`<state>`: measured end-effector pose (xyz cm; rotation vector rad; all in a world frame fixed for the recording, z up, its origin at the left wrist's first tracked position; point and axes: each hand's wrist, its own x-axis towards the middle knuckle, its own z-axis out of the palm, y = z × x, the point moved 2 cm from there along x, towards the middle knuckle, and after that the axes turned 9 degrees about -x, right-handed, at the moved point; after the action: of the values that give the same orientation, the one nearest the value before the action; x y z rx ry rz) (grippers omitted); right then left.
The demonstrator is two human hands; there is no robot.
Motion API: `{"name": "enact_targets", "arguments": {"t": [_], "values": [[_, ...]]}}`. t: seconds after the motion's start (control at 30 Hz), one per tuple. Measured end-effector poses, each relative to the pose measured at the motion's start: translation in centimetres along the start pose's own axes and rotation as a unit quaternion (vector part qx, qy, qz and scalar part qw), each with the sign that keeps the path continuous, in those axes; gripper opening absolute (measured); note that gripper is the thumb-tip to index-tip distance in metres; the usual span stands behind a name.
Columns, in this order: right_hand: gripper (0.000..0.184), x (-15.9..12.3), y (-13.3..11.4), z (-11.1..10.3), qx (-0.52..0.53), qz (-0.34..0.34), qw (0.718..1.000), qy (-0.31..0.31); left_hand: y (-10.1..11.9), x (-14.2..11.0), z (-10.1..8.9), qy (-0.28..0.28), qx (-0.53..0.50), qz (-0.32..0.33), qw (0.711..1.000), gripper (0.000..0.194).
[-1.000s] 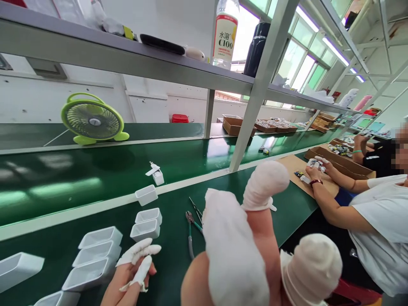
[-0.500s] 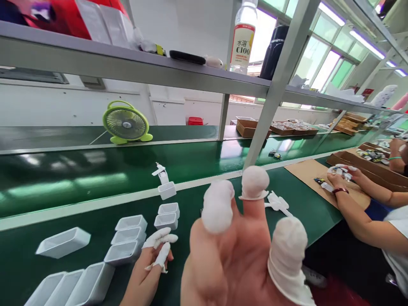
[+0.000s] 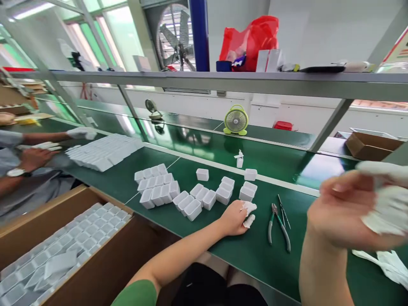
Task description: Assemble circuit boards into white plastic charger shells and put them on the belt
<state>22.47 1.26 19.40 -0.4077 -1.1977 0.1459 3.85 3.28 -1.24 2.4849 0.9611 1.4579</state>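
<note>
So, closest is your right hand (image 3: 349, 212), up at about half past three in your view, fingers bent and pretty blurry; can't tell if it's gripping anything. Down at 8 o'clock you've got a cardboard carton (image 3: 105, 255) with packed boxes (image 3: 86, 229) in it. Your left hand (image 3: 237, 219) is at 5, low over the green bench (image 3: 255, 259), thumb and fingertips apart, so it looks released. Going by that hand: pliers (image 3: 274, 211), handles spread, sit at 3 with tweezers (image 3: 283, 209) just beside; a pair of white boxes (image 3: 246, 194) is near 1, and a small row of white boxes (image 3: 223, 195) is at 11. Way farther out, a green fan (image 3: 236, 120) stands at 12.
</note>
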Motion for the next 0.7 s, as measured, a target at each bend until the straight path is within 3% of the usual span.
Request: {"name": "enact_targets", "arguments": {"t": [0.03,0.07,0.13,0.17,0.23,0.27,0.3,0.4,0.47,0.6,0.7], "values": [[0.035,-0.5,1.0,0.6,-0.026,-0.008,1.0,0.007,0.4,-0.6,-0.8,0.023,0.021,-0.01,0.999,0.032],[0.032,-1.2,2.4,1.2,-0.069,0.036,0.995,-0.058,0.9,-1.4,-1.9,0.054,0.046,-0.028,0.997,0.033],[0.04,-3.9,5.4,1.3,-0.181,0.129,0.938,-0.265,1.8,-3.8,-4.3,0.134,0.101,-0.086,0.982,0.04],[0.047,-5.5,6.8,0.6,-0.226,0.147,0.904,-0.332,2.1,-5.3,-5.5,0.176,0.13,-0.123,0.968,0.045],[0.054,-8.3,9.3,-1.8,-0.332,0.072,0.88,-0.333,2.3,-8.4,-7.9,0.246,0.177,-0.203,0.931,0.06],[0.054,-9.4,10.2,-3.0,-0.388,0.006,0.867,-0.313,2.1,-9.8,-8.9,0.266,0.195,-0.243,0.913,0.07],[0.053,-10.3,11.2,-4.2,-0.404,-0.009,0.863,-0.302,1.8,-10.9,-9.8,0.271,0.206,-0.282,0.897,0.082],[0.052,-11.2,13.0,-6.0,-0.428,-0.025,0.855,-0.293,0.5,-12.7,-11.6,0.222,0.221,-0.38,0.871,0.107],[0.052,-11.0,13.6,-6.3,-0.443,-0.023,0.849,-0.286,-0.2,-12.4,-12.2,0.167,0.232,-0.423,0.86,0.107],[0.054,-11.1,13.6,-6.1,-0.467,-0.027,0.838,-0.282,-0.7,-9.3,-12.8,0.077,0.282,-0.458,0.84,0.094],[0.053,-11.7,13.3,-6.0,-0.477,-0.039,0.83,-0.287,-0.8,-6.7,-12.7,0.022,0.32,-0.465,0.825,0.068]]}}
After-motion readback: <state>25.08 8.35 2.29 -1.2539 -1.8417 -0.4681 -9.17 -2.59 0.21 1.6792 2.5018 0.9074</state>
